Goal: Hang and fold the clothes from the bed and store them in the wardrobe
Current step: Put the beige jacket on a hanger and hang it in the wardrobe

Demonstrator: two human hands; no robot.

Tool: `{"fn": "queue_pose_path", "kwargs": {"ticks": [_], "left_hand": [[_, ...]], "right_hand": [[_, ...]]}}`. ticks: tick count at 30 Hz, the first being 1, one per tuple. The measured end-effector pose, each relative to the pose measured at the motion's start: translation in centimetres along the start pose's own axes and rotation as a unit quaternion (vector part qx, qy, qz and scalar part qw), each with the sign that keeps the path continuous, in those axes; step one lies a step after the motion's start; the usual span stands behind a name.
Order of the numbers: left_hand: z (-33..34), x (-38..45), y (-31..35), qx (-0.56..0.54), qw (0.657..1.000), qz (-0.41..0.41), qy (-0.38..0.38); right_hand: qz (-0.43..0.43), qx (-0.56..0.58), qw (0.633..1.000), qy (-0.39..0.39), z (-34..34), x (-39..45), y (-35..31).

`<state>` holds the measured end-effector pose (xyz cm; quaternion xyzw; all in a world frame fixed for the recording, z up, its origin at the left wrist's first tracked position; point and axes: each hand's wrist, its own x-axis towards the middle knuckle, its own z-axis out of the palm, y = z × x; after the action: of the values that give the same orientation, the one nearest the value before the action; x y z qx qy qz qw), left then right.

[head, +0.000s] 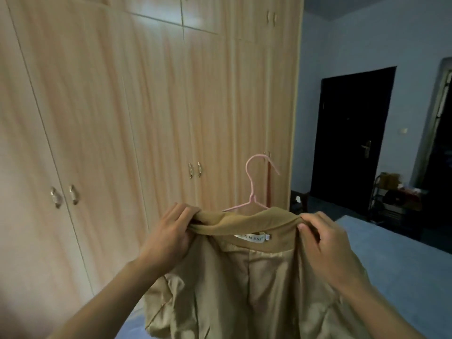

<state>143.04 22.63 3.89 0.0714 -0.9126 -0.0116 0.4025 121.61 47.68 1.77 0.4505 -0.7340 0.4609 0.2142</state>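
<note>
Tan lined jacket (254, 277) is held up by its collar in front of the closed wardrobe (146, 106), a pink wire hanger (254, 192) sitting inside the neck with its hook sticking up above the collar. Left hand (168, 234) grips the left collar end with fingers curled into the fabric; right hand (325, 243) pinches the right collar end, thumb on top, fingers bent round the cloth. White neck label (250, 237) faces the camera, shiny lining open below, hem hanging toward the blue bed (391, 260). Step looks like seating the jacket on the hanger. To do it well: pull each shoulder fully over the hanger arm, which is mostly hidden so fit can't be confirmed, keep the collar centred on the hook, smooth the lining, don't let one side slip. Wardrobe doors with metal handles (63, 195) are shut, so one hand must free up to open one before hanging. Dark door (352, 133) at right, irrelevant.
</note>
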Motion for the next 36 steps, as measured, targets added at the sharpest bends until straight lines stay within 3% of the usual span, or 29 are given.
{"fn": "queue_pose_path", "kwargs": {"ticks": [5, 13, 19, 28, 36], "left_hand": [[-4.0, -1.5, -6.5, -0.025, 0.998, -0.018, -0.052], [-9.8, -5.8, -20.1, -0.106, 0.99, -0.07, -0.067], [-13.5, -8.8, -30.2, -0.114, 0.972, -0.183, -0.094], [-15.7, -10.7, -38.0, -0.201, 0.936, -0.276, -0.084], [-16.6, -10.2, -39.5, -0.239, 0.913, -0.321, -0.085]], "right_hand": [[-0.017, 0.012, 1.0, -0.002, 5.8, 2.4, -4.1], [-0.027, 0.049, 0.998, -0.025, 18.4, 6.2, -8.6], [-0.041, 0.096, 0.994, -0.035, 27.6, 8.8, -11.8], [-0.088, 0.159, 0.981, -0.07, 37.5, 13.0, -14.1], [-0.109, 0.246, 0.956, -0.116, 41.4, 17.1, -14.5]]}}
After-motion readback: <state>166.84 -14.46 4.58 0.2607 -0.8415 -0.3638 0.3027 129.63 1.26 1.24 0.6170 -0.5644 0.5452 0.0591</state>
